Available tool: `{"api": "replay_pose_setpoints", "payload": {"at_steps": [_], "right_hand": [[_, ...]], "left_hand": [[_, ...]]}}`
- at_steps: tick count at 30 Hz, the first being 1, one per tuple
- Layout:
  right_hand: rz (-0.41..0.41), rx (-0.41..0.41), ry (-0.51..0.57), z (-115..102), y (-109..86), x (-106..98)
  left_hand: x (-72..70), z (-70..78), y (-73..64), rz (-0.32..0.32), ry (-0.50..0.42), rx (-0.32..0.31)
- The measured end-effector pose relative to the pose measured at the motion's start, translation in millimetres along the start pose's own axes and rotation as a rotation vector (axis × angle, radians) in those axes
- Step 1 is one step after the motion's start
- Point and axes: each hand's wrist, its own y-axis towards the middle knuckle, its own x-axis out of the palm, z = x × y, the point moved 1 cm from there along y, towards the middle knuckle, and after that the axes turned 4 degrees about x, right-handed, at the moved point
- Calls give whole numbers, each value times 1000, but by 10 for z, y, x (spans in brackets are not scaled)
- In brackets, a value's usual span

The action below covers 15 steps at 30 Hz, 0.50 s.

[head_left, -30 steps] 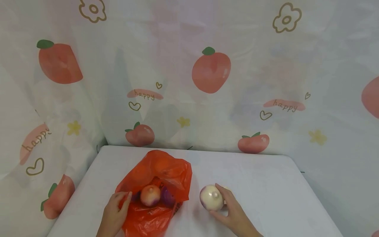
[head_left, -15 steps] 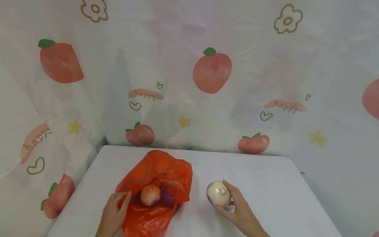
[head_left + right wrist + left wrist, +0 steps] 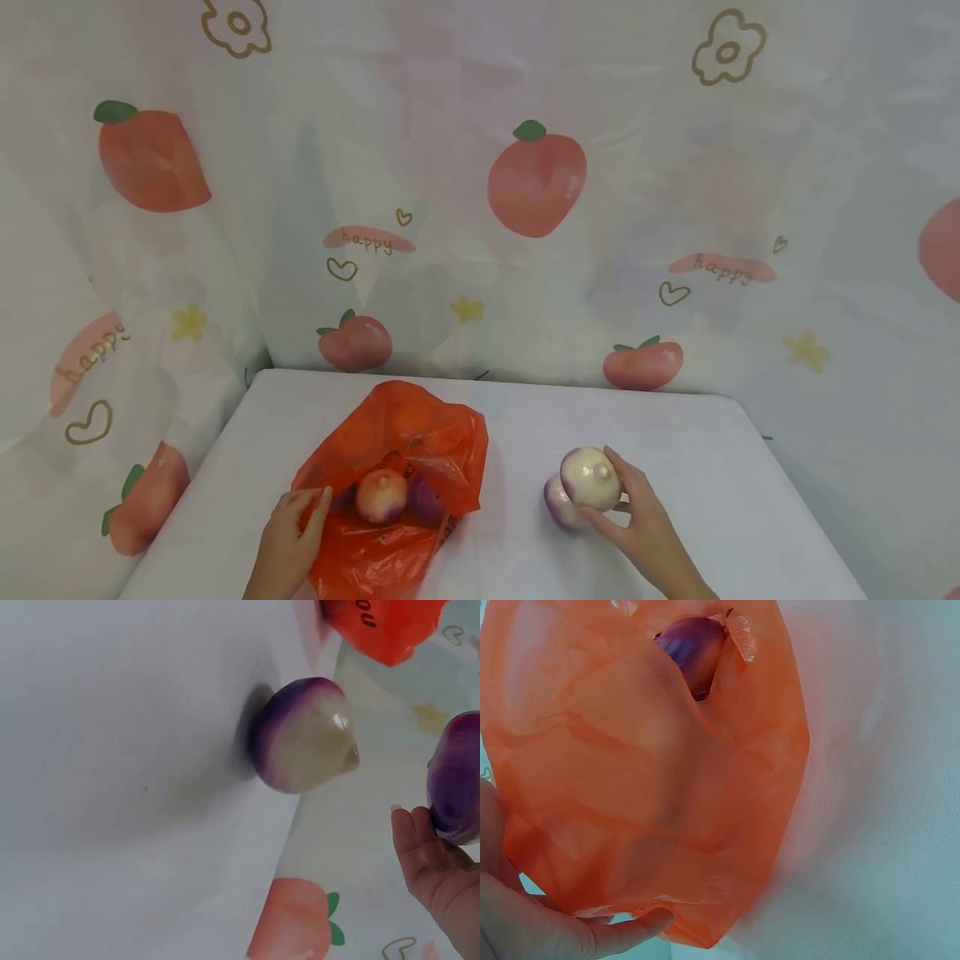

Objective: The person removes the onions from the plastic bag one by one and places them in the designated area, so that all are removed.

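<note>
My right hand (image 3: 643,521) grips a white and purple onion (image 3: 590,479) and holds it above the table. Just beyond and to the left, a second such onion (image 3: 562,504) is partly hidden behind it in the head view. In the right wrist view that onion (image 3: 304,735) sits on the white cloth, apart from the held onion (image 3: 456,780). My left hand (image 3: 291,533) pinches the near-left edge of a red plastic bag (image 3: 375,558). Inside the bag's mouth show a pale onion (image 3: 381,497) with a purple base and a purple onion (image 3: 427,500).
The white table (image 3: 690,467) stretches to the right of the bag. Round shapes (image 3: 412,417) show dimly through the plastic at the bag's far end. A hanging fruit-print cloth (image 3: 450,167) closes off the back and left.
My right hand has moved to the right and farther back with its onion, uncovering the second onion on the table. The left hand and the bag have stayed in place.
</note>
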Motion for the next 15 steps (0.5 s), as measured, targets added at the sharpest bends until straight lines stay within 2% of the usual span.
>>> {"api": "replay_pose_setpoints", "payload": {"at_steps": [11, 15], "right_hand": [[24, 115, -78, 180, -27, -144], [17, 187, -93, 211, -20, -174]], "left_hand": [[25, -24, 2, 0, -20, -16], [26, -14, -7, -3, -21, -23]]}}
